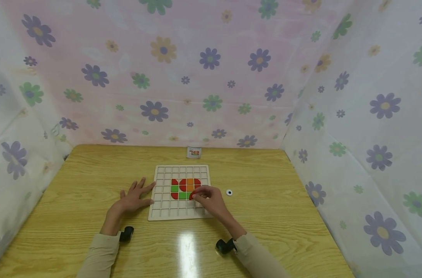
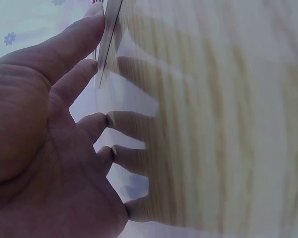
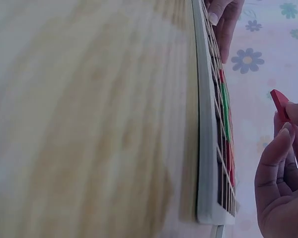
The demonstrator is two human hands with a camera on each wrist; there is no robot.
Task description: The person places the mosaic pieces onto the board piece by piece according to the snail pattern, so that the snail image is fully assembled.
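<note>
A pale wooden grid board (image 1: 163, 213) lies on the table, with red, green and orange tiles set in its middle cells. My left hand (image 1: 131, 201) rests on the table with fingers spread, its thumb and index fingertip at the board's left edge. In the left wrist view the thumb (image 2: 74, 47) touches that edge. My right hand (image 1: 213, 201) pinches a red tile (image 3: 279, 105) with a curved side between thumb and fingers. It holds the tile above the board, near the lower right of the coloured tiles; in the right wrist view the tile is clear of the board.
A round white piece with a black dot (image 1: 229, 192) lies right of the board. Behind the board, a small picture card (image 1: 194, 152) shows a coloured pattern on a grid. Flowered cloth (image 1: 183, 96) hangs behind and along both sides of the wooden table (image 1: 266, 173).
</note>
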